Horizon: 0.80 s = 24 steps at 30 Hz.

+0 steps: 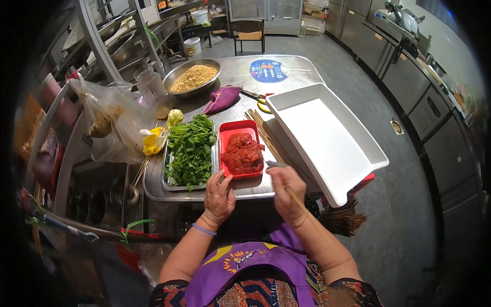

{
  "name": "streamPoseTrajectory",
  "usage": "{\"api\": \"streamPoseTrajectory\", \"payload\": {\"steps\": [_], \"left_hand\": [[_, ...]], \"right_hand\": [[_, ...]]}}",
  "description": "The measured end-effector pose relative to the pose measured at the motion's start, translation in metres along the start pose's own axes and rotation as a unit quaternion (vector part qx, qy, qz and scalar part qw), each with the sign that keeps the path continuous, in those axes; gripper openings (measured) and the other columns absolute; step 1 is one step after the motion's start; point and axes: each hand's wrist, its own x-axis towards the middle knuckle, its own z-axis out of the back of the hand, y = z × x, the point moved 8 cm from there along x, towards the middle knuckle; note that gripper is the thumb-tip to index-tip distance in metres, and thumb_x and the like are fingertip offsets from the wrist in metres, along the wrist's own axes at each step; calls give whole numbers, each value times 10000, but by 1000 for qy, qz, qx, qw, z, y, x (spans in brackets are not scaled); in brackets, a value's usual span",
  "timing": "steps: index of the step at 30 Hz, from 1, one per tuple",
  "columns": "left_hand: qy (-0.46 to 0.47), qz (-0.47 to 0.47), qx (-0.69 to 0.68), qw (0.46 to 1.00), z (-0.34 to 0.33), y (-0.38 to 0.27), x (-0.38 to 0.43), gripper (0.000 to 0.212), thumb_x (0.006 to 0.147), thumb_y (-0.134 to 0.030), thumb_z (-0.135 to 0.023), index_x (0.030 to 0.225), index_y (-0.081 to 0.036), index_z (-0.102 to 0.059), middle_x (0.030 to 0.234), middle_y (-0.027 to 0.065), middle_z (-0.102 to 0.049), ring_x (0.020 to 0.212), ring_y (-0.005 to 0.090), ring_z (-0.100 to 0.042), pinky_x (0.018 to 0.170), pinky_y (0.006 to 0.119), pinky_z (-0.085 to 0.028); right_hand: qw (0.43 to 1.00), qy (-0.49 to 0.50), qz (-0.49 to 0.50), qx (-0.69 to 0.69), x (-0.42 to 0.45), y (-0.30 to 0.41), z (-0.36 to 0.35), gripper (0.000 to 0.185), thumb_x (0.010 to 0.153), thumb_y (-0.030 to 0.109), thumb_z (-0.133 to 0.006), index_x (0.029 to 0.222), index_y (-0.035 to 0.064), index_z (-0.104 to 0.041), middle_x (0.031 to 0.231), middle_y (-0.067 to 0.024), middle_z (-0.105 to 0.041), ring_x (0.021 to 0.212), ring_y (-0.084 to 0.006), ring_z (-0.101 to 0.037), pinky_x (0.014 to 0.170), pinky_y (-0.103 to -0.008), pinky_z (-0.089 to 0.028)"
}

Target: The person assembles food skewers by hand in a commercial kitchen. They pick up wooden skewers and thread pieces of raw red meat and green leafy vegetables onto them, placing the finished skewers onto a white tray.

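My left hand (220,197) rests its fingertips at the near left rim of a red plastic tray (221,153), which holds a heap of raw red meat pieces (243,152); nothing shows in its grasp. Right of the tray, my right hand (287,192) is closed around a thin wooden skewer (301,205) that slants back over my forearm. A dark grey piece (275,164) shows at its fingertips; I cannot tell what it is. Several bamboo skewers (264,130) lie between the red tray and a large white plastic tray (330,134). Left of the meat, a metal tray (165,180) holds leafy cilantro (193,149).
A steel bowl (219,73) of tan crumbs stands at the table's far left, near a purple cloth (223,99) and scissors (257,96). A blue hand fan (267,71) lies at the back. Plastic bags (115,126) hang on the left. A broom (343,218) is below right.
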Motion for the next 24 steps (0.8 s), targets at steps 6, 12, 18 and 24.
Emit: {"api": "streamPoseTrajectory", "payload": {"steps": [6,12,18,24], "left_hand": [[-35,-10,33,999,5,-7,5,534,679,11,-612,1201,-47,-519,1254,183,-438,1156,372,-449,1004,465,-376],[-24,-21,36,999,5,-5,5,513,683,-4,-604,1188,-44,-525,1222,179,-476,1160,369,-461,1012,483,-364],[-26,-22,38,999,5,-5,5,502,689,-8,-601,1184,-40,-524,1215,173,-490,1163,361,-469,1010,487,-364],[-31,-28,42,998,3,-6,5,502,698,-12,-602,1192,-44,-518,1219,169,-491,1169,354,-468,1013,486,-359]], "right_hand": [[997,-44,-65,-16,-8,-40,2,158,917,105,-555,909,-25,-644,803,-131,-619,718,-222,-609,661,-295,-472],[997,-13,37,-65,-2,-22,-26,124,907,129,-576,918,35,-657,709,-119,-548,632,-252,-565,588,-337,-438],[981,59,123,-138,-1,-2,-44,94,850,132,-625,914,73,-659,753,-105,-573,707,-291,-573,609,-374,-469],[978,119,116,-126,-3,10,-53,103,815,117,-657,907,70,-652,780,-117,-597,728,-309,-590,634,-376,-487]]}}
